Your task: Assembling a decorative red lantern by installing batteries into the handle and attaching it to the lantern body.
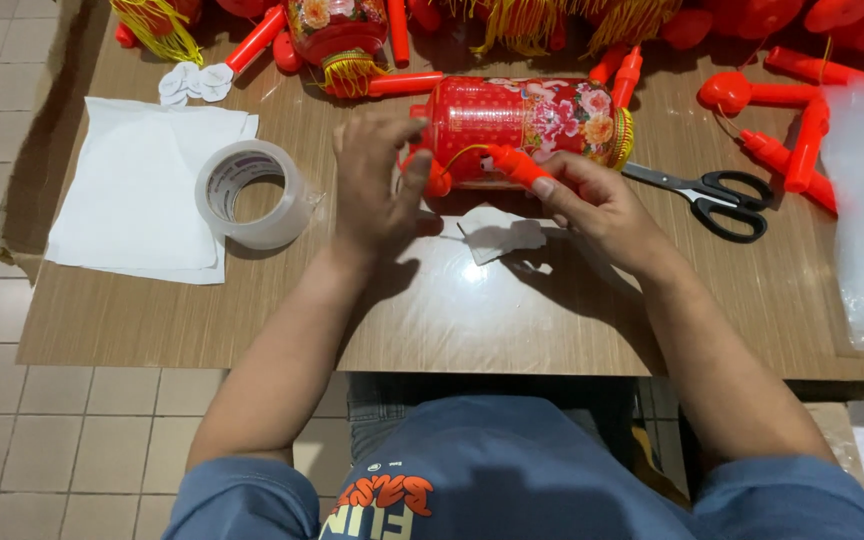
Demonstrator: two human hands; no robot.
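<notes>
Nearest to the camera is the person's blue shirt (512,470), and from it 2 bare forearms go out over the wooden table (152,320). The left hand (377,185) presses its fingers and thumb against the near end of a red lantern (532,118) with flower pattern, which lies on its side in the middle of the table, a little beyond both hands. The right hand (592,205) pinches an orange plastic handle (514,165) between thumb and fingers, just in front of the lantern body; a thin yellow string (457,155) curves between the handle and the lantern end. Both hands are closed on something, none is free.

To the left stands a roll of clear tape (252,193) on white paper sheets (132,190). Black scissors (707,195) lie at the right, near more orange handles (802,140). A small white paper piece (497,235) rests on a shiny plastic sheet (452,290) under the hands.

In my judgement, this work goes well if the left hand keeps the lantern from rolling while the right hand guides the handle slowly, so the string does not tangle or pull the fringe (620,135).
</notes>
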